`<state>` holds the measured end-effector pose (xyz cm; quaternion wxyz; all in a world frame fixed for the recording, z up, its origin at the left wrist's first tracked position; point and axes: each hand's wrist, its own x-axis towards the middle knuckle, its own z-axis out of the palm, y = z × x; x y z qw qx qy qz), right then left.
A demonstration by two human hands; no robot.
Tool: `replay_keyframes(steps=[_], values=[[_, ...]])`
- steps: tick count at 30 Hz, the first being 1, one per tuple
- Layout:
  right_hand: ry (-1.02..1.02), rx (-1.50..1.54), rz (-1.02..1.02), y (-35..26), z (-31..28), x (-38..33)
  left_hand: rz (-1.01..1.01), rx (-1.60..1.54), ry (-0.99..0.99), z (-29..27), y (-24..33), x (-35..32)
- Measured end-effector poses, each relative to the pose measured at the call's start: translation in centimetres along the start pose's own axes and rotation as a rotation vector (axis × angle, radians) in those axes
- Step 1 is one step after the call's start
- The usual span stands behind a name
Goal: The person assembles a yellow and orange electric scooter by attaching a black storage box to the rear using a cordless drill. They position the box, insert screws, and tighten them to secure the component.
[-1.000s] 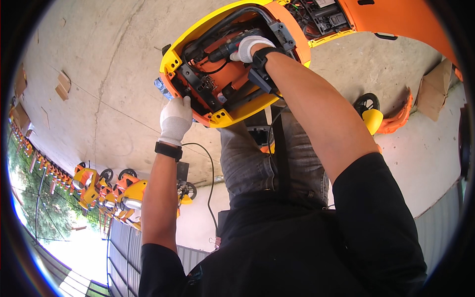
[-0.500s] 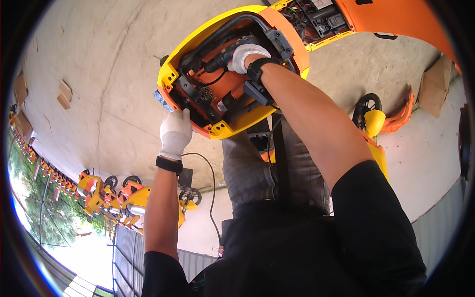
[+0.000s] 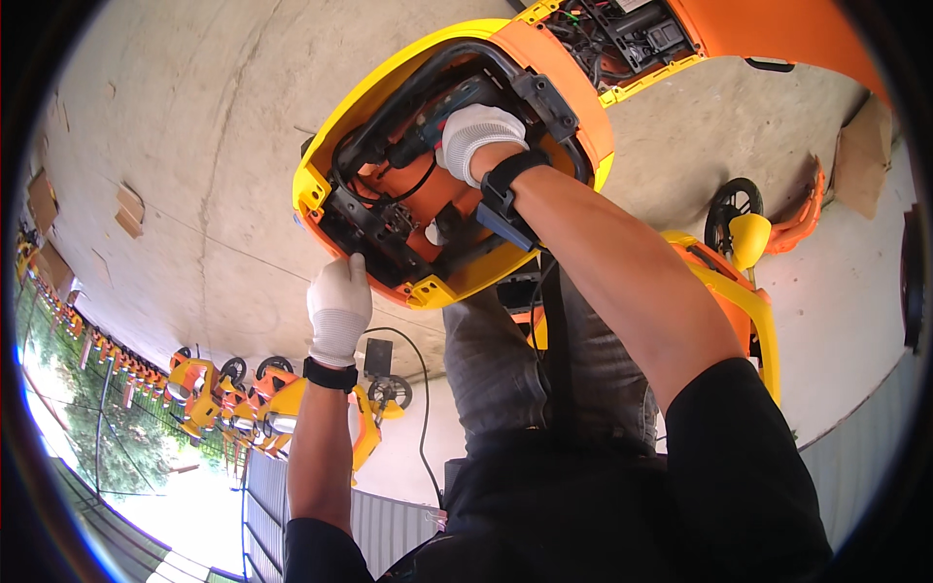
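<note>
In front of me is the open yellow and orange scooter body (image 3: pixel 309 189), with a black tube frame and cables inside its cavity. My right hand (image 3: pixel 481 136), in a white knitted glove, is closed around a power drill (image 3: pixel 420 138) within that cavity. The drill's dark nose points left toward the black brackets; its tip is hard to make out. My gloved left hand (image 3: pixel 338 296) grips the near left rim of the body, thumb up, with the other fingers mostly hidden. Each wrist wears a black band.
An open compartment with wiring (image 3: pixel 632 44) adjoins the body at upper right. Other yellow and orange scooters (image 3: pixel 258 398) stand at lower left, and another yellow panel (image 3: pixel 758 316) is at right. Cardboard pieces (image 3: pixel 128 209) lie on the concrete floor. A black cable (image 3: pixel 425 428) hangs beside me.
The scooter body's near left end and my left hand appear lower in view. My right hand has shifted slightly down and left, still holding the drill in the cavity.
</note>
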<state>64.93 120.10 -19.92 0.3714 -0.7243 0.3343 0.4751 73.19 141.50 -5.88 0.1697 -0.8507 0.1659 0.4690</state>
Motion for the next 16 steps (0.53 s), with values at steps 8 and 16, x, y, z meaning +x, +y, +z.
replay_keyframes(steps=[8, 16], values=[[0.003, -0.006, -0.029, -0.19, -0.54, -0.37, 0.012, -0.016, 0.019, 0.21, -0.28, 0.13], [-0.044, -0.028, -0.026, -0.27, -0.61, -0.32, 0.007, -0.019, 0.019, 0.29, -0.34, 0.32]])
